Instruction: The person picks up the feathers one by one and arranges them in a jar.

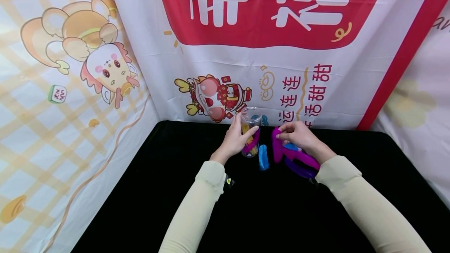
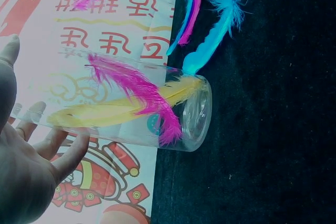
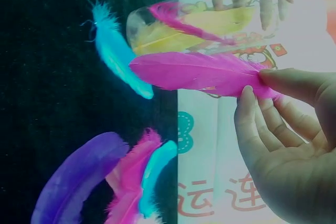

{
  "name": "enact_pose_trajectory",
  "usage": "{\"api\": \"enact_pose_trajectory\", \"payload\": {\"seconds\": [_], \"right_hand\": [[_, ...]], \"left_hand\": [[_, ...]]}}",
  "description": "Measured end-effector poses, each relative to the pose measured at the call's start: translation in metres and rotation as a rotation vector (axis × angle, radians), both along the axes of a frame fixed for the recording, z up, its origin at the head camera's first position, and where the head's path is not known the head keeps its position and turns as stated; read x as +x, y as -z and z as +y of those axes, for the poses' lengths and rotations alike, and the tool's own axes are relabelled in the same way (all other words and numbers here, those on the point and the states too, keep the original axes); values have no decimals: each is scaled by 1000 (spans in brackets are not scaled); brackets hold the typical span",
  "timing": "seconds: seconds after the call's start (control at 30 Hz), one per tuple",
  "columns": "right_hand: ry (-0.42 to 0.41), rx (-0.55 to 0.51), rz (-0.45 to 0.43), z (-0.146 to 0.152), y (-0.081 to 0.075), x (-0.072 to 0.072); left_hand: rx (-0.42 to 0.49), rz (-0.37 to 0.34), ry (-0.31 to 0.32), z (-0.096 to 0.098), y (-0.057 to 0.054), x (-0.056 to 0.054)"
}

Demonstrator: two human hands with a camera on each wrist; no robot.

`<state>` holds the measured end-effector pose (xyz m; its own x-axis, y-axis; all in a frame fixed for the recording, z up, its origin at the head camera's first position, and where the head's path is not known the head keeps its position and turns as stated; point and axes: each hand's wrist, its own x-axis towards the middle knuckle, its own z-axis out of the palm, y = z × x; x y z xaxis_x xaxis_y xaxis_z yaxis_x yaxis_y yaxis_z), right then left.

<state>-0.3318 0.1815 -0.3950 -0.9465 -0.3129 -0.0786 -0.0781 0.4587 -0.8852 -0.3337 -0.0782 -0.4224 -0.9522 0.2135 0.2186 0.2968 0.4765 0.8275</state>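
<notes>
My left hand (image 1: 233,138) grips a clear plastic jar (image 2: 202,124) that stands on the black table. Inside the jar are a yellow feather (image 2: 100,113) and a magenta feather (image 2: 131,87) lying across it. To the jar's right, my right hand (image 1: 302,138) pinches another magenta feather (image 3: 194,72) by one end between thumb and fingertips, its other end hanging down. A light blue feather (image 1: 263,157) lies beside the jar's base. Under and near my right hand rest a purple feather (image 3: 79,177), a pink feather (image 3: 131,182) and a second blue feather (image 3: 157,174).
A black cloth covers the table (image 1: 246,214). Behind it hangs a white and red printed curtain (image 1: 218,50), close to the jar. A yellow checked curtain (image 1: 45,136) hangs on the left side.
</notes>
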Motion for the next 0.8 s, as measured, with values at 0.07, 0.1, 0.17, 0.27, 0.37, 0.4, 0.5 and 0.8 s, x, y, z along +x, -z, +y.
{"api": "enact_pose_trajectory", "payload": {"seconds": [0.07,0.1,0.17,0.27,0.37,0.4,0.5,0.8], "right_hand": [[-2,-9,3,0,-3,0],[0,-14,2,0,-4,0],[1,-21,1,0,-7,0],[-4,-28,10,0,-12,0],[2,-43,18,-1,-18,0],[1,-48,22,-1,-20,0],[8,-67,27,-1,-27,1],[6,-70,60,-1,-41,0]], "left_hand": [[1,10,2,0,0,0],[1,15,2,0,0,0],[-2,24,2,0,-1,0],[-7,31,2,0,0,0],[-5,23,0,0,0,1],[-5,21,-2,0,0,1],[-2,14,-5,0,1,1],[-5,17,-4,0,0,1]]}}
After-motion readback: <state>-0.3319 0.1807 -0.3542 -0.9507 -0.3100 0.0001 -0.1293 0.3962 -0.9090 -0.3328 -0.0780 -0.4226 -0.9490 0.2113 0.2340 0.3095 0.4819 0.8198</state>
